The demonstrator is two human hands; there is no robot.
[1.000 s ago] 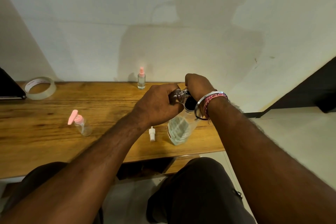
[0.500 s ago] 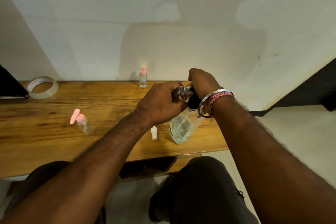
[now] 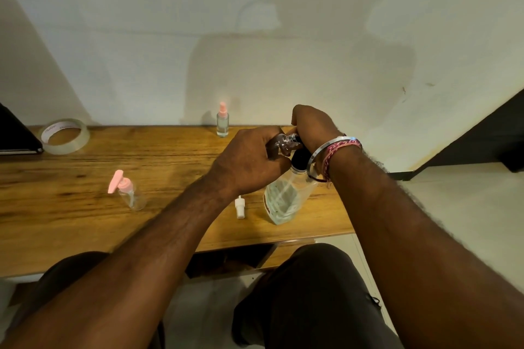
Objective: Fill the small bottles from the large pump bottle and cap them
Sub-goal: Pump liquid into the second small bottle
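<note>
The large pump bottle [image 3: 283, 201] stands near the front right edge of the wooden table [image 3: 71, 207], clear-walled with liquid low in it and a black collar at the neck. Your right hand [image 3: 314, 127] sits curled over its pump head, fingers bent down around the top, with a metal bangle and braided bands at the wrist. Your left hand [image 3: 249, 164] grips a small clear bottle [image 3: 283, 144], tipped on its side with its open neck pointing at the pump's spout, right against your right hand. Just left of the big bottle's base, a small white spray cap [image 3: 240, 208] lies on the wood. Further left, a small bottle with a pink pump top [image 3: 126, 190] stands on the table. At the back edge by the wall stands a small pink-capped spray bottle [image 3: 222, 120], and a roll of clear tape [image 3: 64, 136] lies at the far left beside a dark object cut off by the frame.
</note>
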